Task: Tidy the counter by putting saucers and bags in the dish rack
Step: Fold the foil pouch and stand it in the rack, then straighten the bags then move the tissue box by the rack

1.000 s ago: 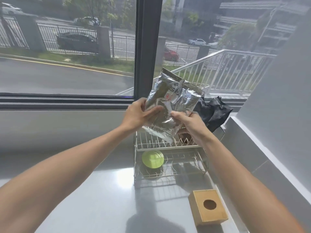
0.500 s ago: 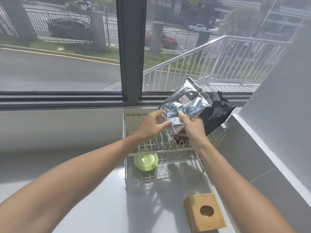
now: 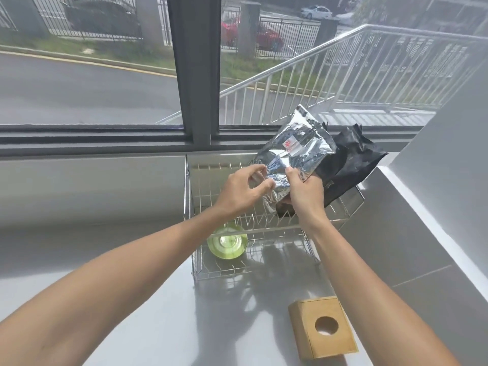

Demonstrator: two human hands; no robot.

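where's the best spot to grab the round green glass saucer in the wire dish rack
Grip the round green glass saucer by its upper rim, coming from above and the front. It stands on edge in the lower tier of the wire dish rack, face toward the camera, so only the rim is free to pinch.

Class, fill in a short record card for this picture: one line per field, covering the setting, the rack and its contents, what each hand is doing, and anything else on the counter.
Setting: grey counter below a window
Rack: wire dish rack, two tiers
Upper tier: black bag; silver foil bag leaning against it
Lower tier: green saucer, standing on edge
Left hand: fingers loosely open at the foil bag's lower edge
Right hand: pinching the foil bag's lower part
Also on counter: wooden box with a round hole, in front of the rack
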